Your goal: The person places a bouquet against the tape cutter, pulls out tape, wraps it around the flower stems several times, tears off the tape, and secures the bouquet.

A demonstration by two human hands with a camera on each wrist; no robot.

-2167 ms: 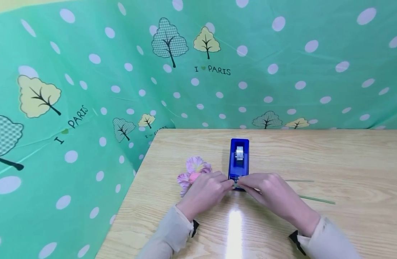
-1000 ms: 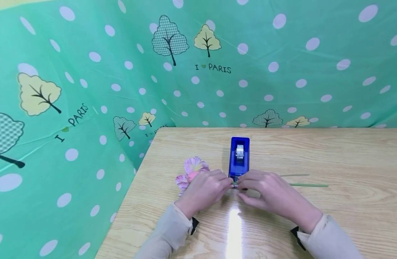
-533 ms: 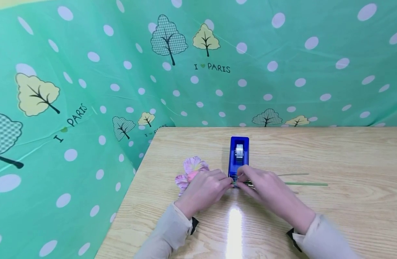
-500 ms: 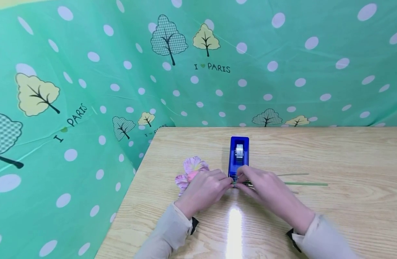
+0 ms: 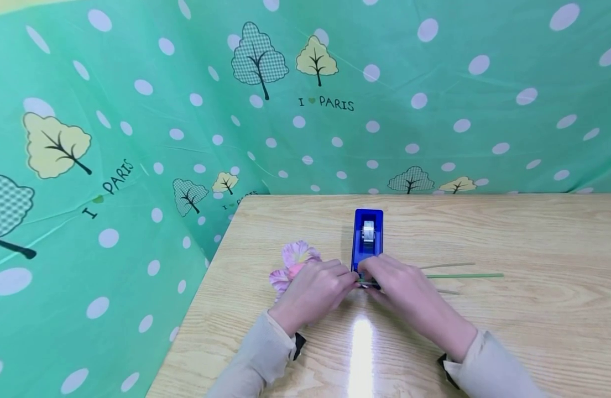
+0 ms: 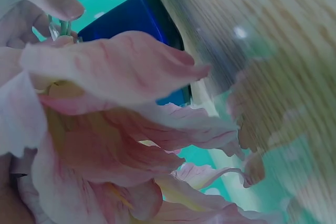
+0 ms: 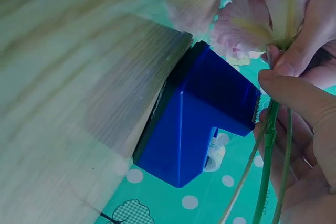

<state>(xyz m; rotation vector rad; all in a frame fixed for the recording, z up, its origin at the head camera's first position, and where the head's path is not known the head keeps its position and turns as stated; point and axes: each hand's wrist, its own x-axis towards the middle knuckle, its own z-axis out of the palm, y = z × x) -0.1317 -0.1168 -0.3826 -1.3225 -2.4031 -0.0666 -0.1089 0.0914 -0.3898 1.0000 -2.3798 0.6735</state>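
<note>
My left hand (image 5: 317,290) pinches several artificial flower stems just below the pink and lilac blooms (image 5: 295,260), which it partly covers. My right hand (image 5: 410,293) meets it and pinches the same stems (image 7: 268,145), thumb in front and fingers behind in the right wrist view. One thick green stem (image 5: 466,276) and two thinner ones stick out rightward past that hand. Both hands work right at the toothed front end of a blue tape dispenser (image 5: 357,251). In the left wrist view large petals (image 6: 115,69) hide most of the grip.
The dispenser stands on a light wood table (image 5: 534,243), with a roll of clear tape (image 5: 368,232) in it. A green dotted cloth (image 5: 375,110) hangs behind and along the left side. A bright reflection lies on the tabletop in front of the hands.
The right hand has shifted slightly left and curled in closer to the left hand. The stem ends have swung away from me. The left hand, blooms and dispenser stay nearly in place.
</note>
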